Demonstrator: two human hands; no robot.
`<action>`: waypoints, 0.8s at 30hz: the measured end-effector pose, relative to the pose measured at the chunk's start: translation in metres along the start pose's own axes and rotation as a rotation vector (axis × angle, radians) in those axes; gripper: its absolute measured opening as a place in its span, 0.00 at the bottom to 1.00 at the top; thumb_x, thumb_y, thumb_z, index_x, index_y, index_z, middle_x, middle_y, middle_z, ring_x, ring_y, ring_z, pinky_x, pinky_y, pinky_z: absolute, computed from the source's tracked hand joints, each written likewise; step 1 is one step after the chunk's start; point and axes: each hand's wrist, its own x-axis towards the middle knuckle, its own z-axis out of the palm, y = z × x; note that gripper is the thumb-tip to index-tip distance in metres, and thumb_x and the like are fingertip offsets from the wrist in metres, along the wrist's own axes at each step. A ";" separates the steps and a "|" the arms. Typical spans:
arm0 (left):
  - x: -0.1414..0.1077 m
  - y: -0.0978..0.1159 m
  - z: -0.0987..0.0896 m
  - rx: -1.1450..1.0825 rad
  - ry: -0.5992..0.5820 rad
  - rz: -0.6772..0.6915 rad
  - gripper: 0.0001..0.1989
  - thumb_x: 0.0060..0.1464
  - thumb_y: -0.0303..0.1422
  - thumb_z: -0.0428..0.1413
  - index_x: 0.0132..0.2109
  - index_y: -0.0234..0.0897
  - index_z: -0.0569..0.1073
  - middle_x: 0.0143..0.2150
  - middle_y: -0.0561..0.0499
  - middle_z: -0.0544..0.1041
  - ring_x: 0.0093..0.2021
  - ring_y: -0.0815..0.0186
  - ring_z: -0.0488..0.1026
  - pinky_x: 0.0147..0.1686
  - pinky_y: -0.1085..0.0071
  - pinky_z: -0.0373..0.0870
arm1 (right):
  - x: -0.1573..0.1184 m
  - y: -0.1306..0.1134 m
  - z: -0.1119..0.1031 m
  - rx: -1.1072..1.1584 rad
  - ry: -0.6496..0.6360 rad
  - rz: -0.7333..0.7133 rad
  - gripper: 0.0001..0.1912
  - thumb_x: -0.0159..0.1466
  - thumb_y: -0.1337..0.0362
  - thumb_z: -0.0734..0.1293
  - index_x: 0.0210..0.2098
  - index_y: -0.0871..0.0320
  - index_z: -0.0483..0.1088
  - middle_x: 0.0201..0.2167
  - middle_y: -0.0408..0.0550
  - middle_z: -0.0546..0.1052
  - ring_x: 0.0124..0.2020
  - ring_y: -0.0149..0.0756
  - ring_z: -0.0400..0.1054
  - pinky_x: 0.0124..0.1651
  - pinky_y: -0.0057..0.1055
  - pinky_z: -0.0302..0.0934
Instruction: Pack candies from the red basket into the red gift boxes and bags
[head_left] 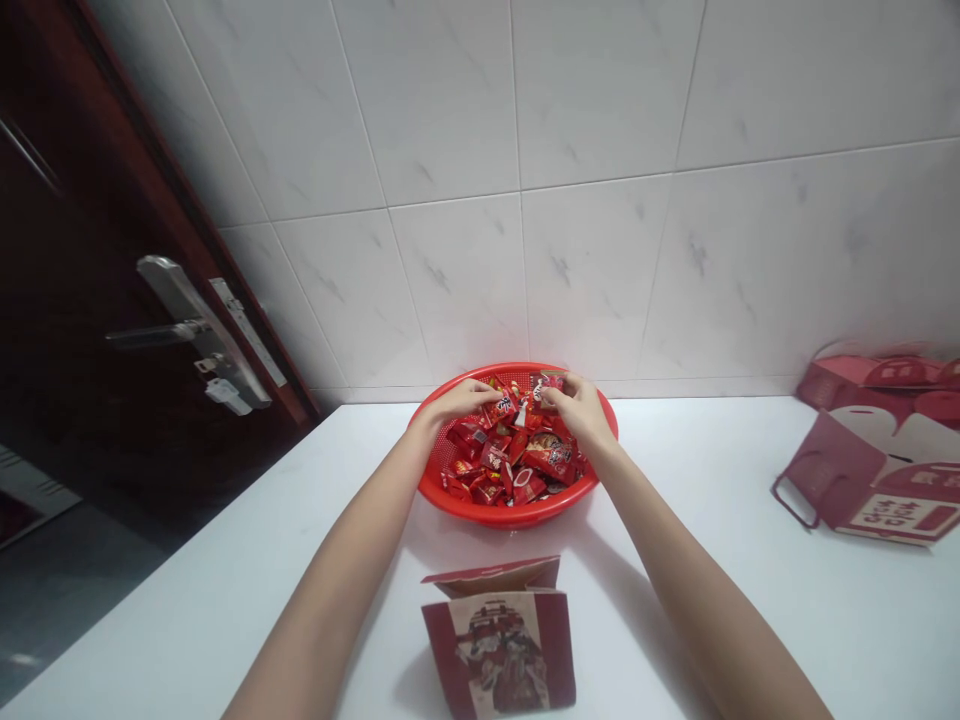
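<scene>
A red plastic basket [510, 515] stands against the wall, holding many small red-wrapped snack packets [551, 455]. Both my hands reach over its far part. My left hand [463, 399] pinches a small red packet [500, 408] with white lettering at its fingertips. Between the thumb and fingers of my right hand [581, 408] is another small wrapped packet [547, 386], lifted over the pile. A dark red paper gift box [499, 650] with a printed picture stands upright in front of the basket, its top flaps apart.
More red gift boxes [862, 480] with handles sit at the right of the white table [315, 480]. The tiled wall [457, 280] runs along the back. At the left is a dark door [67, 300] with a metal handle.
</scene>
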 end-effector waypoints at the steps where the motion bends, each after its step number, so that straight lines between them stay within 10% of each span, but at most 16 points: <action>1: 0.000 0.002 0.000 -0.041 0.009 0.046 0.21 0.46 0.49 0.61 0.22 0.37 0.68 0.21 0.56 0.65 0.22 0.71 0.60 0.26 0.71 0.61 | 0.000 0.000 0.000 0.002 0.000 0.003 0.10 0.52 0.58 0.67 0.32 0.56 0.71 0.29 0.43 0.77 0.34 0.37 0.73 0.39 0.34 0.70; 24: 0.001 0.009 0.003 -0.180 0.069 0.176 0.25 0.44 0.50 0.67 0.42 0.34 0.82 0.42 0.45 0.82 0.43 0.60 0.75 0.49 0.63 0.69 | -0.003 -0.011 0.001 0.267 -0.060 0.199 0.09 0.49 0.66 0.71 0.31 0.57 0.74 0.31 0.46 0.80 0.32 0.38 0.76 0.38 0.35 0.74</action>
